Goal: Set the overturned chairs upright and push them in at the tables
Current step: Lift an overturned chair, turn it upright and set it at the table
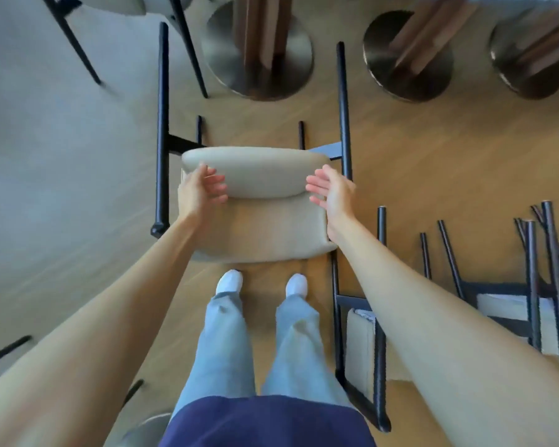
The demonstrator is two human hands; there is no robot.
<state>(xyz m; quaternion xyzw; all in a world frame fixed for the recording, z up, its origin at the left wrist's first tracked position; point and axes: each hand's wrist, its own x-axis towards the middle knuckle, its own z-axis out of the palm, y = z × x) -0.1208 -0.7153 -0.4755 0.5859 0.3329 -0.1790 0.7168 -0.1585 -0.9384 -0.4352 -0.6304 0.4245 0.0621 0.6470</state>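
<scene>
An overturned beige chair [259,227] with black legs lies on the wood floor in front of my feet, its legs pointing away toward the table bases. My left hand [200,191] grips the left end of its raised cushion, thumb on top and fingers curled onto the face. At the right end of the same cushion, my right hand [331,191] has its fingers straight and its palm facing inward, touching or just short of the cushion. A second overturned chair [360,337] lies under my right forearm. A third overturned chair [530,301] lies at the far right.
Three round metal table bases [259,59] [407,56] [530,53] with wooden posts stand along the top. An upright chair [117,4] stands at the top left. Grey carpet [46,156] covers the left side. Another round base [142,430] shows at the bottom left.
</scene>
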